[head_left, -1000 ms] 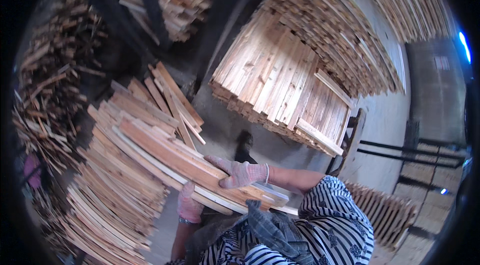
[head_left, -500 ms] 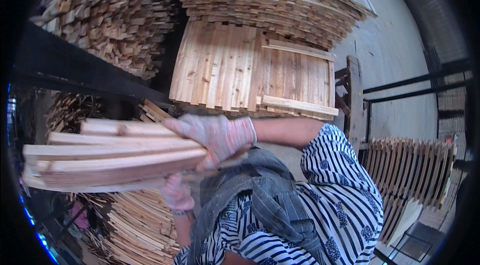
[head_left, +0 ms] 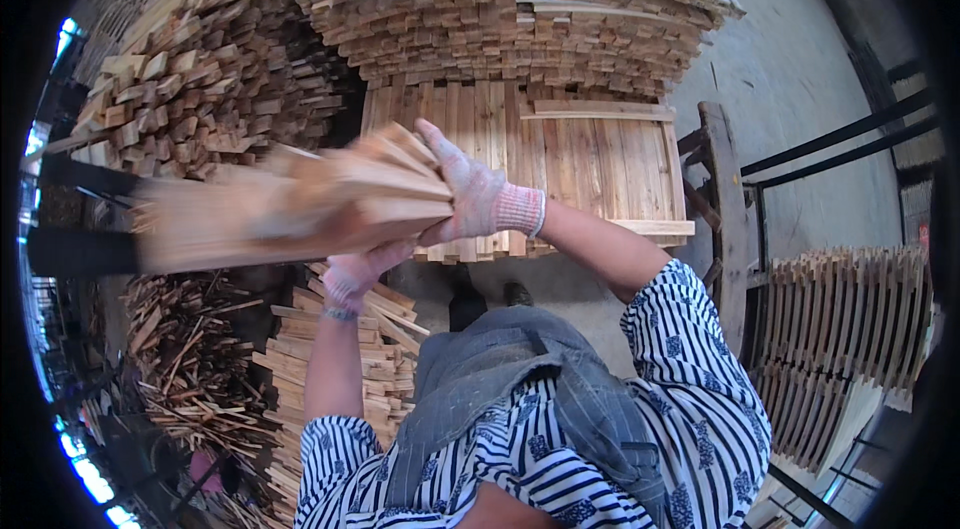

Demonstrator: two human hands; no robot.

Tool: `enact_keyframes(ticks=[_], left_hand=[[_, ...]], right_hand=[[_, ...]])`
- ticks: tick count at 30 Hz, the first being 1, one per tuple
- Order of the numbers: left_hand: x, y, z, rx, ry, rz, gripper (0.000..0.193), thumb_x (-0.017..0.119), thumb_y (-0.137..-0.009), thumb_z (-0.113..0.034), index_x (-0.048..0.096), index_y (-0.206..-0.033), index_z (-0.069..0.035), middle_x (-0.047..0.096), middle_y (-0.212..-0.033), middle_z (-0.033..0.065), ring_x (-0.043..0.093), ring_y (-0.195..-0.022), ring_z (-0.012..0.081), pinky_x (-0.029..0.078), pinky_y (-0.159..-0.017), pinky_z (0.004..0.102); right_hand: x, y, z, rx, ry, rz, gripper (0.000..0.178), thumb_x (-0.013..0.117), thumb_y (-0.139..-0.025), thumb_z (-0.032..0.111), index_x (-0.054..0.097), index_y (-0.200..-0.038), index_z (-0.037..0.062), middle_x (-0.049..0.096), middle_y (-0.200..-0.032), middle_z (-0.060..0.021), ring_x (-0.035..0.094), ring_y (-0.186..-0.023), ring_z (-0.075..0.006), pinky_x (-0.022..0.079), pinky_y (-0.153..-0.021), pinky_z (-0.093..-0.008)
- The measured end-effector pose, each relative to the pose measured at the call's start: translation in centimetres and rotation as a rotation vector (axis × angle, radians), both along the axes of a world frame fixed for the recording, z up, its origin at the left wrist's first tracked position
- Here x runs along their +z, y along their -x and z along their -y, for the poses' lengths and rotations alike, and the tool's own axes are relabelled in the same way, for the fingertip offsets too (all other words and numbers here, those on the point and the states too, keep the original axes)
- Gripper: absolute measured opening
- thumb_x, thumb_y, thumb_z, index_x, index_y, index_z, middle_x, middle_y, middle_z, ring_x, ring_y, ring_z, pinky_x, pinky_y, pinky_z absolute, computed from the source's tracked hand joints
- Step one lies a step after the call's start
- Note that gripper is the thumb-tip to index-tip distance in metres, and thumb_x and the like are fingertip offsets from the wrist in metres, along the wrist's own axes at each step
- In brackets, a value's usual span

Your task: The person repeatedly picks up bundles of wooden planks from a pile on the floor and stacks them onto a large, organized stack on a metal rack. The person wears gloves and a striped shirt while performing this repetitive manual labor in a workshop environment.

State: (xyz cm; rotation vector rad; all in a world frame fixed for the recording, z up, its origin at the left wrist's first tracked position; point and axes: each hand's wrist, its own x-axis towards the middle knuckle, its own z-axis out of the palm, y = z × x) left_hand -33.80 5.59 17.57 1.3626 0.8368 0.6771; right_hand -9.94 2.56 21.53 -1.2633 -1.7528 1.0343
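Observation:
I hold a bundle of thin wooden slats (head_left: 300, 204) level in front of my chest, blurred by motion. My right hand (head_left: 470, 189), in a pale knit glove, clamps over the bundle's right end from above. My left hand (head_left: 355, 274), also gloved, supports the bundle from underneath. The slats stick out to my left. Below them I see my striped shirt and grey apron.
A tall stack of slats (head_left: 510, 19) rises ahead, above a flat layer of boards (head_left: 590, 154). Heaps of short wood pieces (head_left: 200, 89) lie at the left, more slats (head_left: 320, 359) by my left leg. A wooden rack (head_left: 850, 329) with upright slats and black metal bars stands at the right.
The view has swung further toward the tall stack. The bundle has risen and moved right, closer to the stack, still gripped by both hands.

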Motion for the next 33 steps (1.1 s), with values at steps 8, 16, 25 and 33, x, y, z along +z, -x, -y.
enact_keyframes(ticks=[8,16,25,33], left_hand=[[-9.0,-3.0,-6.3,-0.271,0.34,-0.202,0.073,0.081,-0.074,-0.007,0.044,-0.136,-0.008,0.053,-0.132,0.007,0.052,-0.119,0.0176,0.05,-0.096,0.0334],[-8.2,-5.4,-9.5,-0.138,0.439,0.063,0.066,0.079,-0.075,-0.003,0.047,-0.133,-0.005,0.061,-0.12,0.0068,0.057,-0.111,0.0186,0.048,-0.096,0.0338],[-12.6,-15.0,-2.6,0.038,0.847,0.095,0.04,0.076,-0.081,-0.014,0.057,-0.114,0.0,0.066,-0.1,0.0092,0.066,-0.091,0.019,0.057,-0.079,0.0358],[-18.3,-30.6,2.0,-0.094,1.032,0.153,0.028,0.071,-0.086,-0.019,0.062,-0.108,-0.003,0.067,-0.098,0.0054,0.065,-0.089,0.0161,0.056,-0.079,0.0323]], right_hand=[[-12.8,-1.1,-2.8,-0.15,0.237,0.095,0.137,0.093,-0.049,0.036,0.005,-0.148,-0.0003,0.04,-0.138,-0.0196,0.042,-0.13,-0.0301,0.035,-0.11,-0.0352],[-10.4,-2.1,-5.8,-0.236,0.3,-0.272,0.115,0.092,-0.056,0.028,0.025,-0.146,0.0022,0.048,-0.133,-0.0137,0.046,-0.124,-0.0218,0.037,-0.106,-0.0337],[-14.3,-9.7,3.3,-0.519,0.76,-1.032,0.078,0.073,-0.081,0.017,0.029,-0.144,0.0033,0.056,-0.122,-0.0087,0.054,-0.11,-0.0176,0.045,-0.097,-0.0312],[-18.7,-23.0,8.9,-0.832,0.771,-0.695,0.094,0.075,-0.081,0.022,0.014,-0.15,-0.0006,0.06,-0.117,-0.0168,0.061,-0.101,-0.0221,0.053,-0.084,-0.0324]])
